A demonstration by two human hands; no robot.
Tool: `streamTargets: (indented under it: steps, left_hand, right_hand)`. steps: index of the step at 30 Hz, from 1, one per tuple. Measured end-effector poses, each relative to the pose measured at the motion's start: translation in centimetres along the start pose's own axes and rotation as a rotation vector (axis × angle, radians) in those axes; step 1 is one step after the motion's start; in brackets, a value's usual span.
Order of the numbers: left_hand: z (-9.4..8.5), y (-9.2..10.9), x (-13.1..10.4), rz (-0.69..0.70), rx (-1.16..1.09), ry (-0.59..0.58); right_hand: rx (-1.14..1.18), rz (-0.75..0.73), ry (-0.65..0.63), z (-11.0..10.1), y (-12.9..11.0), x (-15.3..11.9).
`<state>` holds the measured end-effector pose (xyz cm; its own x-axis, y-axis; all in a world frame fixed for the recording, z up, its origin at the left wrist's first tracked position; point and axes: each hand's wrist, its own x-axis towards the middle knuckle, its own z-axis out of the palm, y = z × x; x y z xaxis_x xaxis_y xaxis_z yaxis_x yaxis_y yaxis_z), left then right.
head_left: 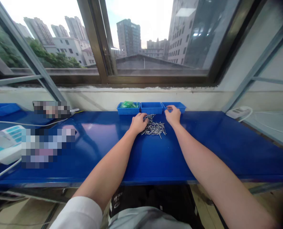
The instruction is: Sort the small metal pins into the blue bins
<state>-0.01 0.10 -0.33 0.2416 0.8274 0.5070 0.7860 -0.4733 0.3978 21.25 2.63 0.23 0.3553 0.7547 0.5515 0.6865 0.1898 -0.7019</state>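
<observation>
On the blue table lies a loose pile of thin silver metal pins, like screws or rivets. My left hand rests at the pile's left edge with curled fingers; what they hold, if anything, is hidden. My right hand reaches over the front rim of the right blue bin. Its thumb and forefinger come together around a small dark thing, too tiny to identify. Beside that bin stand the middle blue bin and the left blue bin, which contains green pieces.
A window and low wall stand behind the table. Sloping metal frame bars rise at both sides. Leftward are a white power strip, cables, blurred-out items and another blue tray. A white device sits far right.
</observation>
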Motion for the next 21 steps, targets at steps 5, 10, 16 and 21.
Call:
streamTargets:
  steps: [5,10,16,21]
  left_hand:
    - [0.0,0.1,0.0,-0.036,0.026,-0.02]
    - [-1.1,-0.2,0.1,-0.058,0.047,-0.173]
    - [-3.0,-0.9,0.0,-0.123,0.15,-0.641]
    - [-3.1,-0.3,-0.9,-0.093,0.224,-0.698]
  right_hand:
    - [-0.019,-0.007,-0.028,0.2,0.8,0.3]
    - [0.04,-0.017,-0.194,-0.2,0.1,0.3]
    - [-0.065,0.023,-1.103,-2.6,-2.6,-0.8]
    - [-0.39,-0.027,-1.092,-1.5,-4.5,-3.8]
